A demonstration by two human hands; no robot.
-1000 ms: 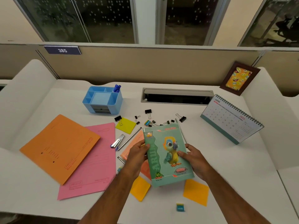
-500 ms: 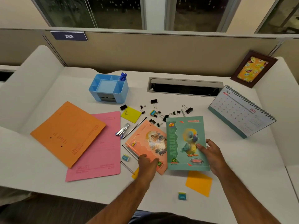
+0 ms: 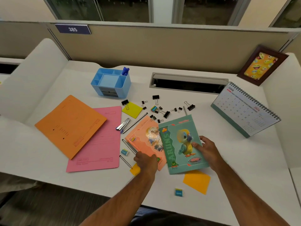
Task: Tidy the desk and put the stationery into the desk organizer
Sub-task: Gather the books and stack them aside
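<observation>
The right hand (image 3: 206, 150) holds the green notebook (image 3: 180, 144) by its right edge, thumb on the parrot cover and the other fingers curled under it. The left hand (image 3: 146, 161) grips the near edge of the orange notebook (image 3: 143, 141), fingers bent over it. The green notebook lies partly on top of the orange one. Just left of the left fingers are thin pencils (image 3: 130, 146) and a small eraser (image 3: 124, 151). Past both hands, black binder clips (image 3: 166, 114) lie scattered. Far beyond the left fingers stands the blue desk organizer (image 3: 110, 82). Well left of them lie a pink folder (image 3: 101, 144) and an orange folder (image 3: 70, 124).
</observation>
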